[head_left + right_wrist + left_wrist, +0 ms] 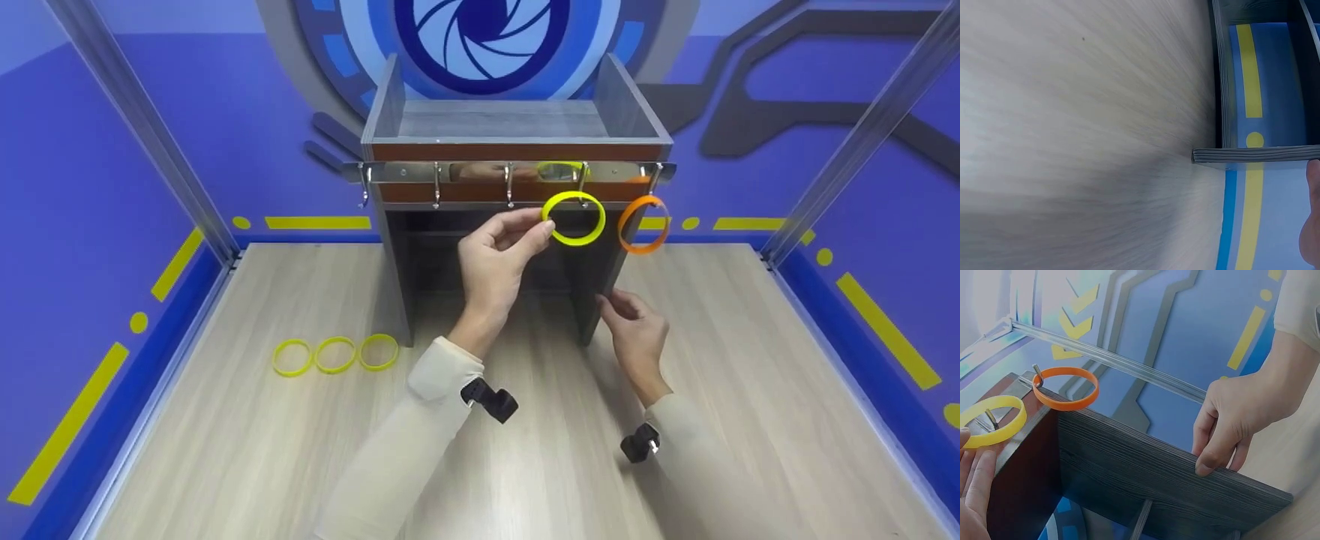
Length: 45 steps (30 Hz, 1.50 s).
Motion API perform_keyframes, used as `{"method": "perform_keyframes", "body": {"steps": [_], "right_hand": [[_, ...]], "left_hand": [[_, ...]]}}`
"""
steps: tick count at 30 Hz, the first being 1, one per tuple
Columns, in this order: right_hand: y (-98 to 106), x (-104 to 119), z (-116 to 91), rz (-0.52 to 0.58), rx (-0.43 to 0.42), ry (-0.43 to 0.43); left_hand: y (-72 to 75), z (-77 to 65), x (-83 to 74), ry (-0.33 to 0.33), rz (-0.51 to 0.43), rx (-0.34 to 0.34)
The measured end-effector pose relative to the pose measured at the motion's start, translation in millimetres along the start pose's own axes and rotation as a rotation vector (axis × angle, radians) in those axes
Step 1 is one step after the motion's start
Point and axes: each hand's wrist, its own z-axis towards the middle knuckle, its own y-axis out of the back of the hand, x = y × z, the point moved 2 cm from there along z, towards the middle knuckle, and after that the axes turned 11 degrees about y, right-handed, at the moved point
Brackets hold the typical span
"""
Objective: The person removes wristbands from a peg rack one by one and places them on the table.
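Observation:
My left hand pinches a yellow wristband between thumb and fingers, in front of the metal hook rail. In the left wrist view, a hook tip shows inside the loop of this yellow wristband. An orange wristband hangs from the hook at the rail's right end. Lower down, my right hand grips the front edge of the grey shelf's right side panel, thumb on one face and fingers on the other. Only part of the right hand shows in the right wrist view.
Three yellow wristbands, left, middle and right, lie in a row on the wooden table, left of the shelf. Other hooks along the rail hold nothing. Blue patterned walls enclose the back and sides.

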Motion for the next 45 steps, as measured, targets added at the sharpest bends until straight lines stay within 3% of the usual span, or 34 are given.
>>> {"method": "perform_keyframes", "body": {"steps": [11,21,28,36,45], "right_hand": [[0,1,-2,0.030,-0.011,0.003],[1,3,-2,0.024,0.001,0.008],[1,0,-2,0.012,0.011,-0.021],[-2,-37,2,-0.001,-0.014,-0.021],[-2,-36,2,0.079,-0.015,-0.013]], "left_hand": [[14.3,-14.9,-6.1,-0.008,-0.007,-0.001],[38.0,-26.9,-4.1,-0.044,0.082,-0.040],[62.6,-32.1,1.8,-0.038,0.092,-0.086],[90.8,-38.9,11.9,0.022,0.112,-0.159],[133.3,-48.9,24.3,0.105,0.085,-0.231]]}}
